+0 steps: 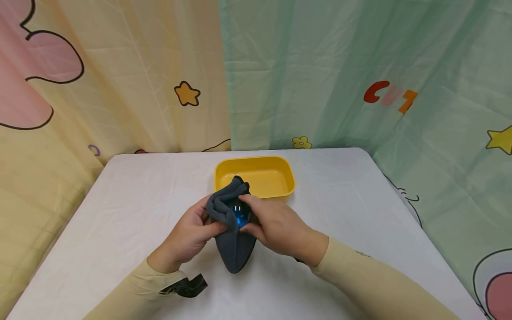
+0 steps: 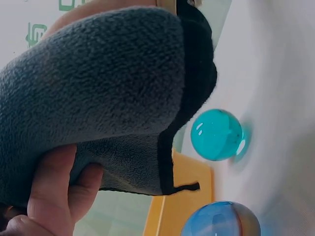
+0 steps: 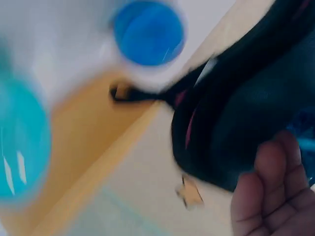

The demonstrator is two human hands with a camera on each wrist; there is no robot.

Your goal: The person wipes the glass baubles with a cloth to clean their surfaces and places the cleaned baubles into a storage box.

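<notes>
A dark grey plush cloth (image 1: 234, 251) with a black edge hangs between both hands above the table. My left hand (image 1: 186, 238) grips its folded left side, thumb in front. My right hand (image 1: 276, 224) pinches a clear blue ball (image 1: 241, 215) between thumb and fingers, against the cloth. The cloth wraps partly behind the ball. In the left wrist view the cloth (image 2: 108, 73) hides much of the left hand, and a black loop (image 2: 187, 187) sticks out from its corner. Right fingertips (image 3: 270, 162) press beside the cloth in the right wrist view.
Just beyond the hands stands a yellow plastic tub (image 1: 262, 171) on the white table (image 1: 160, 182). A teal ball (image 2: 216, 135) and a blue-and-amber ball (image 2: 211, 221) lie near the tub in the left wrist view. Patterned curtains (image 1: 260, 66) enclose the table's back and sides.
</notes>
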